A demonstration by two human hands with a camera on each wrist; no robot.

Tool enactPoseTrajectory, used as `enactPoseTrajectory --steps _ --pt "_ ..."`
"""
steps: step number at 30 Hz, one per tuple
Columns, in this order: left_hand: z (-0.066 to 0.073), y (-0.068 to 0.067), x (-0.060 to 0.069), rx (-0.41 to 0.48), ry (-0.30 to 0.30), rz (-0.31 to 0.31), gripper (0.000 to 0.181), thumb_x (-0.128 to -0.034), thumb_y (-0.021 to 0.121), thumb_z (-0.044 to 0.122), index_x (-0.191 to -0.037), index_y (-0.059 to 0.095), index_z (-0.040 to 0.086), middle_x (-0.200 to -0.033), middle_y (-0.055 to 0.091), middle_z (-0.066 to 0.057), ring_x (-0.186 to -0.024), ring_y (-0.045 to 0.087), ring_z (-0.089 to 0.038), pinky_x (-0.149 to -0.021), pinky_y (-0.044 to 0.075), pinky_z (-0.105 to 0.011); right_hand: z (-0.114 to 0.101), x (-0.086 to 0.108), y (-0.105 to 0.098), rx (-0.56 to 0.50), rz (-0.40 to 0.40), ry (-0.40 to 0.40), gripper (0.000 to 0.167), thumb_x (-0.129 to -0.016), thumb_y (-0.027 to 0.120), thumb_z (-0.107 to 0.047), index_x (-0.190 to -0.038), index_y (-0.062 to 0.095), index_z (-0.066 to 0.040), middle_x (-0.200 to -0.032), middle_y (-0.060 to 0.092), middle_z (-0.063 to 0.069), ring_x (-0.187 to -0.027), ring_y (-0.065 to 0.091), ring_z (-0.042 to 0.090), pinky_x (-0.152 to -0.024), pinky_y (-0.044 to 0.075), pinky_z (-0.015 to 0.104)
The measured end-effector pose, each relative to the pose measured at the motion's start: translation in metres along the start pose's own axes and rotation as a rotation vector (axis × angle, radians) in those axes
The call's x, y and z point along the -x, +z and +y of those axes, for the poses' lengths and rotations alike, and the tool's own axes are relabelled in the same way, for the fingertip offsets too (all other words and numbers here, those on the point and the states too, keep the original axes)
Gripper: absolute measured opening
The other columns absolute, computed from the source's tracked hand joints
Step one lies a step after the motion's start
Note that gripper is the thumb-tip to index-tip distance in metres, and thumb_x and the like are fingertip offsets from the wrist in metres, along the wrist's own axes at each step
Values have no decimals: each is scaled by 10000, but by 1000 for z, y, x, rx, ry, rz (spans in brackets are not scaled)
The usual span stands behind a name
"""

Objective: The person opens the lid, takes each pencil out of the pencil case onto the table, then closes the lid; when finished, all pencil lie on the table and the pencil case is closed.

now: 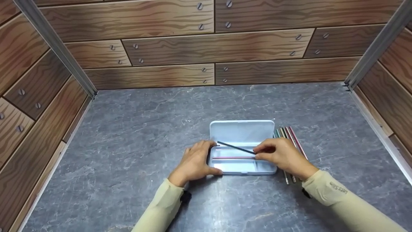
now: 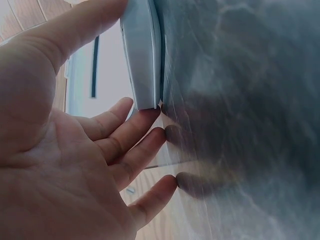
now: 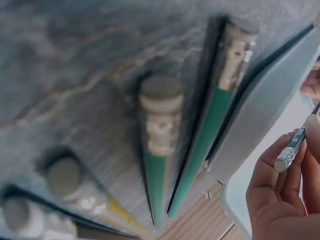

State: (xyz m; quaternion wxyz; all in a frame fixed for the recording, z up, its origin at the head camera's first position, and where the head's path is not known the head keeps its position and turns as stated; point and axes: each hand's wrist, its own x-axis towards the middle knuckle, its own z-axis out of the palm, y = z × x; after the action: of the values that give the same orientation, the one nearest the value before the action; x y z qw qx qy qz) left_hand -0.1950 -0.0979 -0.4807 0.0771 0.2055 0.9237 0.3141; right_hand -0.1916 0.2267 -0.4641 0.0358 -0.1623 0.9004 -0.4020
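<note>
The pencil (image 1: pixel 236 148) is above the open case (image 1: pixel 235 168), slanting across its rear part; the views do not show whether its far end touches the plastic. The right hand (image 1: pixel 285 156) pinches it between thumb and fingertips close to the eraser end, a grip that presumably leaves most of the shaft free over the case. The left hand (image 1: pixel 194 161) holds the left end of the case, thumb at the front corner, fingertips at the rear corner, fingers spread; this hold probably prevents sliding. The pencil is straight, slim and dark, with a silvery ferrule and a pale eraser visible in the right wrist view. A second pencil (image 1: pixel 233 158) lies lengthwise in the case. The lid (image 1: pixel 241 130) stands raised at the rear, leaving the interior accessible. The loose pencils (image 1: pixel 297 141) lie side by side just right of the case, partly hidden by the right hand, likely for a short reach. Case and loose pencils rest on the grey table (image 1: pixel 128 145).
</note>
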Motion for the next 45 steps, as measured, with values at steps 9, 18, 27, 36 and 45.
enactPoseTrajectory --steps 9,18,27,36,45 --pt "0 0 1 3 4 7 911 -779 1021 376 -1523 567 113 -1518 648 -132 -1469 561 -347 -1160 415 -578 1 9 -19 -125 31 75 196 -939 891 -102 -1127 866 -54 -1070 842 121 -909 734 38 -817 616 194" --pt "-2 2 2 6 -2 -4 921 -782 1019 382 -1533 560 108 -1523 646 -136 -1465 563 -349 -1170 412 -585 22 22 -50 -216 222 209 323 -974 866 -124 -1262 809 14 -1076 842 -83 -926 734 11 -818 616 190" --pt "-1 0 1 11 -6 -6 923 -785 1018 380 -1536 557 103 -1530 641 -136 -1474 556 -348 -1192 401 -594 54 40 -79 -82 425 310 364 -979 875 -148 -1279 799 44 -922 718 -349 -854 652 -135 -738 554 104" --pt "-2 0 0 5 -4 -5 932 -782 1018 383 -1542 552 109 -1536 638 -144 -1478 553 -356 -1204 396 -602 70 58 -83 105 403 411 316 -976 881 -196 -1219 839 1 -1190 833 240 -761 590 -141 -649 514 159" --pt "-1 1 1 16 2 -4 898 -787 1019 380 -1516 564 121 -1511 644 -138 -1459 565 -354 -1187 397 -609 73 65 -84 117 320 518 310 -962 883 -215 -1206 848 -26 -1184 843 212 -798 624 -26 -657 513 205"
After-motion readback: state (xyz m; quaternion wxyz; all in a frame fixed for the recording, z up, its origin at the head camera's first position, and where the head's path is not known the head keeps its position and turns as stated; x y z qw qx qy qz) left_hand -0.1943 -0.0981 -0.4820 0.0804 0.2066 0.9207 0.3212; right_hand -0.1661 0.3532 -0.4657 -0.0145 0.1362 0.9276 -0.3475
